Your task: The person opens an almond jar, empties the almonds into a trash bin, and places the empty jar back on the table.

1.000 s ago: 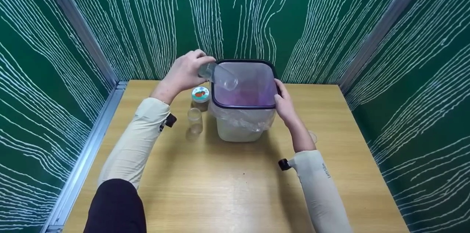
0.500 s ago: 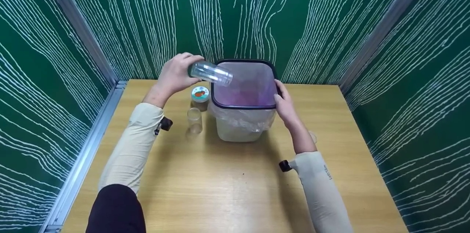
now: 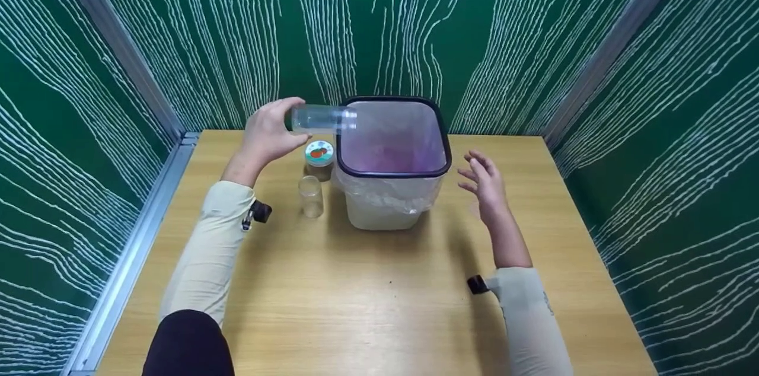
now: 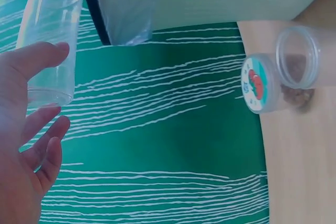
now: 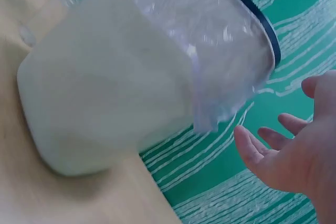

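Observation:
My left hand (image 3: pixel 267 130) grips a clear jar (image 3: pixel 320 120) by its base end. The jar lies nearly level, its mouth end over the left rim of a square bin (image 3: pixel 384 210). A black band rings the bin's top, and a transparent bag lines it, folded over outside. In the left wrist view, the thumb crosses the jar (image 4: pixel 55 19) while the other fingers sit below its base. My right hand (image 3: pixel 489 186) hangs apart from the bin on its right side. In the right wrist view that hand (image 5: pixel 294 150) holds nothing, its fingers loosely bent.
Left of the bin stands a jar with a picture lid (image 3: pixel 319 153), brown contents inside. Nearer me is an uncovered clear jar (image 3: pixel 311 197). A faint clear round thing (image 3: pixel 475 208) lies partly behind my right wrist. Green white-lined walls enclose the wooden table (image 3: pixel 367 316).
My left hand has drawn the jar leftward and turned it from mouth-down to nearly level. My right hand has let go of the bin's rim and moved right, toward me.

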`<state>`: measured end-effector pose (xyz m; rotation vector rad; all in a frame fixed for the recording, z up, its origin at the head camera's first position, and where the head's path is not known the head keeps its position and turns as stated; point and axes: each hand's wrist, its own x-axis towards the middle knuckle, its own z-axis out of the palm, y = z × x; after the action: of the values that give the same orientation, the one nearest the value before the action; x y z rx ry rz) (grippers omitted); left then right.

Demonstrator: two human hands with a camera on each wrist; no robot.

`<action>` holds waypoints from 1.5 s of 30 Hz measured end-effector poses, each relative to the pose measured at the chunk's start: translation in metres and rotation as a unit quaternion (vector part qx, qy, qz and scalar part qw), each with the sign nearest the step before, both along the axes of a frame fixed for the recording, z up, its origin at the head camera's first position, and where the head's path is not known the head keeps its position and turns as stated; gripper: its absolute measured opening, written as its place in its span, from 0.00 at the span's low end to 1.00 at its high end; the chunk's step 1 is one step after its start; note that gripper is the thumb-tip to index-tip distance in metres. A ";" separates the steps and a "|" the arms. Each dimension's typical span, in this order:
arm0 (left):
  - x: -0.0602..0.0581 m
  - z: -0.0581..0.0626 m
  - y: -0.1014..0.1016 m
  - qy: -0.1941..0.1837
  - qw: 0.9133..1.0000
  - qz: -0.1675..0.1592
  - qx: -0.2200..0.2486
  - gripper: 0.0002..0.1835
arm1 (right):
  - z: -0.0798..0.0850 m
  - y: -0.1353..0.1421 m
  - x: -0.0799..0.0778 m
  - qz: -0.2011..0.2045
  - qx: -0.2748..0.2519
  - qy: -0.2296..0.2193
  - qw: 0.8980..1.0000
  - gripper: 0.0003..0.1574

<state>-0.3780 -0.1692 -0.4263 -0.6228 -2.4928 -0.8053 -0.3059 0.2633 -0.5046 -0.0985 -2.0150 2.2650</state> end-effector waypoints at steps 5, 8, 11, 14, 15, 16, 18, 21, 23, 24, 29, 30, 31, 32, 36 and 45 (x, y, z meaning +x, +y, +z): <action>0.002 -0.009 -0.005 -0.008 1.000 0.012 0.018 0.31 | -0.020 0.010 0.005 -0.024 0.004 -0.040 0.999 0.29; 0.004 -0.016 -0.009 -0.017 0.999 0.017 0.034 0.30 | -0.031 0.012 0.010 -0.022 0.008 -0.060 0.998 0.27; 0.006 -0.024 -0.011 -0.030 0.998 0.016 0.061 0.30 | -0.040 0.012 0.013 -0.015 0.016 -0.075 0.997 0.26; 0.008 -0.033 -0.013 -0.046 0.994 0.013 0.097 0.31 | -0.046 0.013 0.015 -0.007 0.024 -0.077 0.997 0.25; 0.009 -0.035 -0.013 -0.054 0.993 0.012 0.108 0.33 | -0.048 0.013 0.016 -0.005 0.029 -0.077 0.997 0.25; 0.011 -0.038 -0.015 -0.058 0.991 0.009 0.119 0.34 | -0.049 0.013 0.016 -0.002 0.033 -0.077 0.996 0.25; 0.014 -0.043 -0.017 -0.065 0.988 0.002 0.139 0.36 | -0.052 0.014 0.016 0.005 0.041 -0.080 0.996 0.25; 0.019 -0.051 -0.020 -0.066 0.983 -0.011 0.169 0.36 | -0.055 0.013 0.017 0.012 0.051 -0.088 0.995 0.23; 0.022 -0.056 -0.022 -0.059 0.979 -0.015 0.193 0.33 | -0.057 0.011 0.018 0.019 0.054 -0.091 0.994 0.22; 0.023 -0.058 -0.023 -0.057 0.977 -0.016 0.206 0.33 | -0.058 0.010 0.018 0.022 0.056 -0.091 0.994 0.22; 0.027 -0.069 -0.026 -0.062 0.960 -0.014 0.274 0.32 | -0.061 0.006 0.020 0.033 0.061 -0.090 0.993 0.21; 0.027 -0.071 -0.026 -0.065 0.957 -0.013 0.282 0.32 | -0.062 0.005 0.021 0.034 0.062 -0.090 0.993 0.21; 0.028 -0.072 -0.027 -0.069 0.954 -0.013 0.291 0.32 | -0.063 0.004 0.021 0.035 0.063 -0.091 0.993 0.21; 0.028 -0.073 -0.028 -0.072 0.951 -0.011 0.299 0.32 | -0.064 0.003 0.022 0.036 0.065 -0.092 0.993 0.21; 0.031 -0.079 -0.031 -0.085 0.944 -0.002 0.319 0.31 | -0.068 0.000 0.024 0.041 0.074 -0.100 0.991 0.22; 0.041 -0.096 -0.039 -0.084 0.952 0.027 0.294 0.31 | -0.080 -0.008 0.029 0.056 0.099 -0.109 0.987 0.21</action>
<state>-0.3372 -0.2086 -0.5227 -0.2789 -2.2186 -1.5466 -0.2767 0.2551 -0.5846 -0.2316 -2.4039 2.1848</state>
